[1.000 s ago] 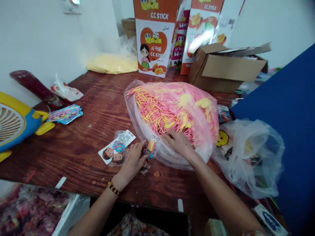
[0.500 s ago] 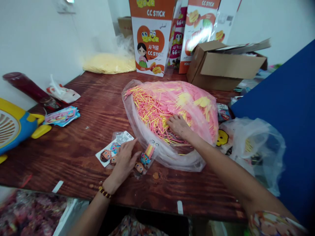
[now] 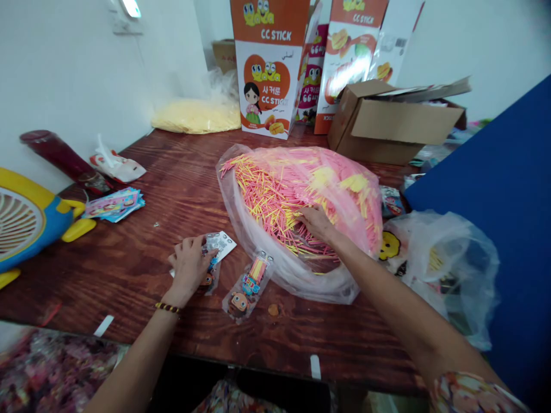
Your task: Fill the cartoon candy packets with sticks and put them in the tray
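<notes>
My left hand (image 3: pixel 190 267) lies with fingers spread over small clear packets (image 3: pixel 210 280) and a white printed card (image 3: pixel 222 243), partly covering them. To its right, a clear packet (image 3: pixel 247 288) with a cartoon face holds several pink and yellow sticks and lies flat on the table. My right hand (image 3: pixel 317 223) reaches into a large open plastic bag (image 3: pixel 284 275) heaped with thin pink and yellow sticks (image 3: pixel 267 201). Its fingers are curled together around some of the sticks at the near side of the heap; how many is hidden.
Behind the bag stand a CC STICK box (image 3: pixel 269 86) and an open brown carton (image 3: pixel 387 123). A blue panel (image 3: pixel 512 189) and a clear plastic bag (image 3: pixel 456 269) are at right. A yellow-blue fan (image 3: pixel 26 223), printed sachets (image 3: pixel 116 203) and a dark red bottle (image 3: pixel 64 160) occupy the left.
My left hand has moved left, off the stick-filled packet, onto the other packets and card. My right hand stays in the heap, its fingers drawn closer together. The view has shifted slightly.
</notes>
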Available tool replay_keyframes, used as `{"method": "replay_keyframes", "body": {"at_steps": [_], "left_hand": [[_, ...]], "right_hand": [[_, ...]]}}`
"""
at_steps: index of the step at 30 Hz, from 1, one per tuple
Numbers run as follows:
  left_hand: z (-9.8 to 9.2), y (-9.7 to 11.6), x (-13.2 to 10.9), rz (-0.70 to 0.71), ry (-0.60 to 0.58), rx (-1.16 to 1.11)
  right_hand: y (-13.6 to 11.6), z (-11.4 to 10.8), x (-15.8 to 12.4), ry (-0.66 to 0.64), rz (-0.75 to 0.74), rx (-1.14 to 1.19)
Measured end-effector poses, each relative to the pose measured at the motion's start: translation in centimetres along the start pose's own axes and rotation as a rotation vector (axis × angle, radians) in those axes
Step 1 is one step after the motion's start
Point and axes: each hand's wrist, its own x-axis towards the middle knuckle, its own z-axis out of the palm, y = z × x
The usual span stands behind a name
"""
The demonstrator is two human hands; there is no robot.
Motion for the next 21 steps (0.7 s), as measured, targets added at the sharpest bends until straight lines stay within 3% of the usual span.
{"method": "replay_keyframes", "body": {"at_steps": [5, 9, 15, 21], "left_hand": [[-0.2, -0.3, 1.3, -0.089, -0.038, -0.059], [0.2, -1.3, 2.5, -0.098, -0.007, -0.173], [1.0, -2.8, 2.9, -0.13, 0.084, -0.449], [-0.4, -2.8, 2.4, -0.079, 0.112, -0.777]], "right_hand": [[-1.7, -0.7, 0.1, 0.214, 0.185, 0.441], [-3.9, -1.0, -1.8, 0.307, 0.31, 0.779], [-5.0, 1.4, -6.0, 0.361, 0.433, 0.849], [-5.1, 2.5, -6.7, 0.335, 0.455, 0.971]]}}
